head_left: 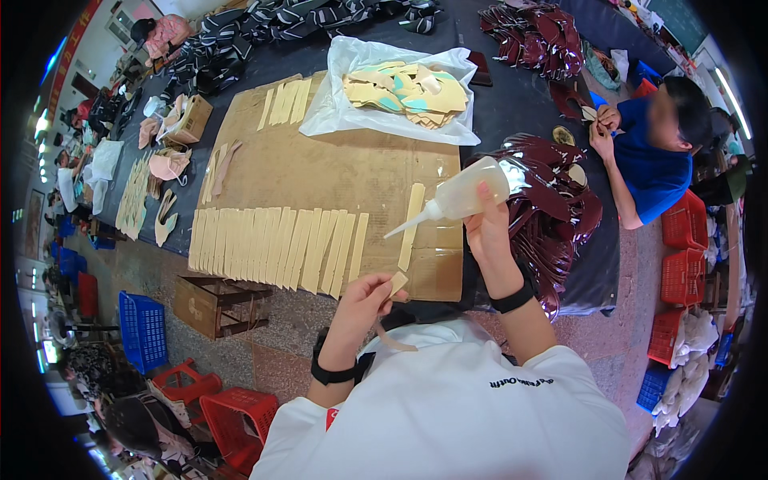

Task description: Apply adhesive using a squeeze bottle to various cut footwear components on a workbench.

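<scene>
My right hand (pixel 488 220) is wrapped round a translucent squeeze bottle (pixel 472 190), tilted so its long thin nozzle (pixel 410 222) points down and to the left. Between the fingers of my left hand (pixel 366 302) is pinched a beige strip (pixel 398 283), just off the cardboard's near edge; its tail hangs below the hand. The nozzle tip is a short way above this strip, not touching it. Beyond it a single pale yellow strip (pixel 411 228) lies on the cardboard sheet (pixel 320 172). To the left, a long row of similar strips (pixel 264 246) lies side by side.
A white plastic bag (pixel 320 120) holding cut pieces sits at the back. Glossy maroon pieces (pixel 544 204) are piled right of the cardboard. A person in blue (pixel 656 152) works at the right side. A wooden stool (pixel 212 308) and red crates (pixel 240 420) stand on the floor left.
</scene>
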The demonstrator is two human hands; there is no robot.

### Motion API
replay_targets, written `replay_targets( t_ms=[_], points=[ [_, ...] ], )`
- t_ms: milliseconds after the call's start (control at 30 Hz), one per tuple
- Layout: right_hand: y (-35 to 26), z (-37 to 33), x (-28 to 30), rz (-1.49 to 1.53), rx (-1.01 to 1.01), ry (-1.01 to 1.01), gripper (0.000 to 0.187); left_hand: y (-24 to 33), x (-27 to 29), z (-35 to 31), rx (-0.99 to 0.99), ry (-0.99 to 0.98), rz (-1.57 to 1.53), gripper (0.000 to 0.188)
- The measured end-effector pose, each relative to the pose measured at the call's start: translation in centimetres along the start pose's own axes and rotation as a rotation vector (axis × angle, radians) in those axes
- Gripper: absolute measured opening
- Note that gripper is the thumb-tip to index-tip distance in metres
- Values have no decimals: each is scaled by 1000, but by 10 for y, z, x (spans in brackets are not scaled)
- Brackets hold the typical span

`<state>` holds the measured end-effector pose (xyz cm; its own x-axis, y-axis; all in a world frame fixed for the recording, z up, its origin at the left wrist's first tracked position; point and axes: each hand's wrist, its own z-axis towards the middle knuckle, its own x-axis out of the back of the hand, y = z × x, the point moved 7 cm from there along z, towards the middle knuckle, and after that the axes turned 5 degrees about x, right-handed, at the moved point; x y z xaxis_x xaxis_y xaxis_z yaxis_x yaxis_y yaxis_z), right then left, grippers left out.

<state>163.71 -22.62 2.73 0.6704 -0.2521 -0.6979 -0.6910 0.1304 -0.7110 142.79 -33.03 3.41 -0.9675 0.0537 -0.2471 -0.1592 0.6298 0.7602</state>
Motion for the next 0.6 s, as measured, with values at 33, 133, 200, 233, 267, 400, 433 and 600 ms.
replay_targets(
  t_ms=[33,133,200,233,267,400,433,600],
  points=[
    [0,1,4,-20,2,28,33,-4,1,5,0,3,-1,15],
    [0,2,19,2,-36,103,36,-19,17,31,-11,76,83,18],
    [-2,1,24,14,-44,142,38,-27,41,63,-97,164,403,16],
    [-2,1,29,24,-47,183,41,-30,45,77,-96,164,401,16],
    [-2,1,32,13,-45,194,45,-15,53,84,-227,351,692,15],
    [-1,0,44,65,-41,225,40,18,50,101,-371,733,1148,14],
    [-1,0,47,71,-46,228,42,20,48,106,-375,726,1148,14],
    [-3,-2,47,128,-71,223,46,21,50,114,-373,854,1246,13]
  ],
)
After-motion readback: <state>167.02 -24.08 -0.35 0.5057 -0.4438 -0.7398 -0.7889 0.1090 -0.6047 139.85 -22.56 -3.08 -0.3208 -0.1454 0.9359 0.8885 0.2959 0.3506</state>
